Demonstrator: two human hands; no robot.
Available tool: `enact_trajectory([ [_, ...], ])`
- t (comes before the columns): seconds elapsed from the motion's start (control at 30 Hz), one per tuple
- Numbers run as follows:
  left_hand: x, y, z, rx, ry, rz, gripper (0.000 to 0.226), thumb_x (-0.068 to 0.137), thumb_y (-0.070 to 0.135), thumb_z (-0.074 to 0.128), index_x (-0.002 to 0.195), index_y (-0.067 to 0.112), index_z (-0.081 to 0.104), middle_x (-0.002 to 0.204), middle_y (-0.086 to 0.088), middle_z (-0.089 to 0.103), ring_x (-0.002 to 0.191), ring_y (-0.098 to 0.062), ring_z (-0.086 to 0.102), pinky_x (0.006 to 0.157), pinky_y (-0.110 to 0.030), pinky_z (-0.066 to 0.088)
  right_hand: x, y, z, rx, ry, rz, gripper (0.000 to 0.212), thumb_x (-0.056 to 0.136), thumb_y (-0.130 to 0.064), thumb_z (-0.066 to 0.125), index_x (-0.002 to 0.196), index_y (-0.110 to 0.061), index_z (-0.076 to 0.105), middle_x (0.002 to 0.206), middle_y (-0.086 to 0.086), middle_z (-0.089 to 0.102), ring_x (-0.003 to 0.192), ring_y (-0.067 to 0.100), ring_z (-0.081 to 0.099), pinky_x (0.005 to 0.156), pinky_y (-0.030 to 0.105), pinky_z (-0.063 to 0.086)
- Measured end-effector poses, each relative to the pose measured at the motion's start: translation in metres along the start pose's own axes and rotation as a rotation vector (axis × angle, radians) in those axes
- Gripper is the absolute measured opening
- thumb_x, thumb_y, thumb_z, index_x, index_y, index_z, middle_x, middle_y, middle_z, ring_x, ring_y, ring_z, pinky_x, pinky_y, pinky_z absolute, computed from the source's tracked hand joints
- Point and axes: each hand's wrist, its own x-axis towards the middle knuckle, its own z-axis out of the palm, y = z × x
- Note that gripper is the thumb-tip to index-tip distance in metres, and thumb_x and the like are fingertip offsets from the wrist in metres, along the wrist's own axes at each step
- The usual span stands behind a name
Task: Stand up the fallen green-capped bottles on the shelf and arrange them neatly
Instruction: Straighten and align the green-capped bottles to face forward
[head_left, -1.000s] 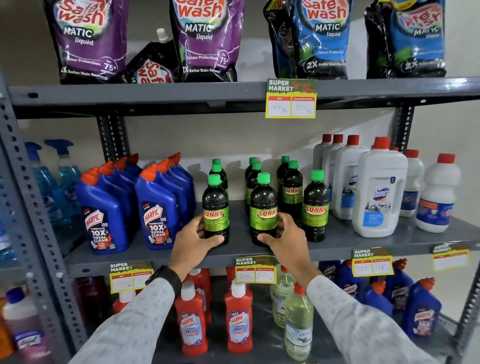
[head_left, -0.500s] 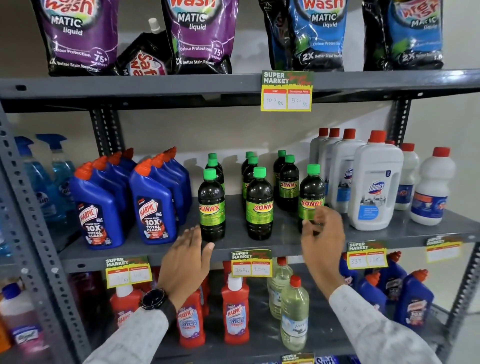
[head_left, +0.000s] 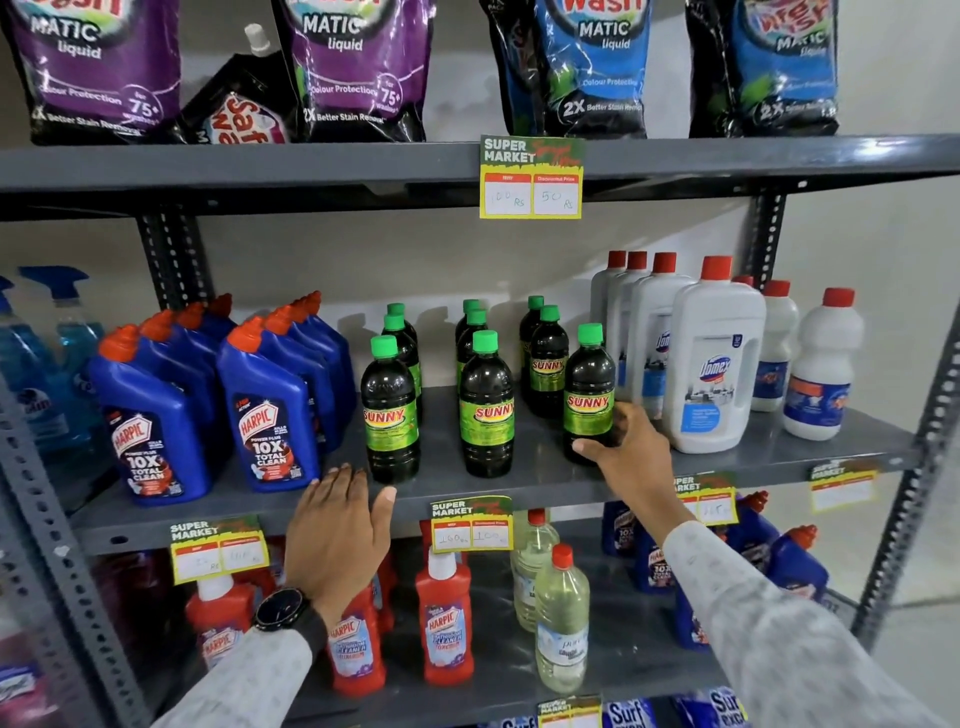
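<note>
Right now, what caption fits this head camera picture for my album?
Right hand grips the front right green-capped bottle on the shelf; left hand open at its edge.

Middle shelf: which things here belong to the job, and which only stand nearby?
Job: green-capped bottles, all upright in three rows; right hand gripping the front right bottle; left hand, open at the shelf edge.

Nearby: blue Harpic bottles; white Domex bottles; price tags.

Your shelf (head_left: 519, 457) is dull grey metal, green-capped bottles (head_left: 487, 410) shiny dark plastic, price tags (head_left: 531, 177) paper, your sleeve (head_left: 810, 639) soft cloth
</note>
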Motion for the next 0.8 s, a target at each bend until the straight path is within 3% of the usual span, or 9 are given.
enact_trajectory([
  [0.3,0.0,0.001,-0.001,0.018,-0.008,0.006,0.072,0.102,0.055,0.023,0.127,0.001,0.064,0.134,-0.021,0.065,0.125,-0.033,0.06,0.111,-0.047,0.044,-0.009,-0.003,0.007,-0.001,0.021,-0.028,0.071,0.076,-0.036,0.091,0.136,-0.02,0.056,0.124,-0.001,0.072,0.116,0.02,0.066,0.098,0.038,0.053],
  [0.8,0.0,0.004,-0.002,0.017,-0.018,-0.013,0.075,0.102,0.056,0.019,0.128,0.002,0.064,0.134,-0.02,0.065,0.126,-0.033,0.06,0.111,-0.047,0.044,-0.014,-0.006,0.006,0.003,0.023,-0.036,0.074,0.078,-0.036,0.091,0.14,-0.019,0.055,0.128,-0.002,0.072,0.117,0.018,0.067,0.099,0.036,0.053],
])
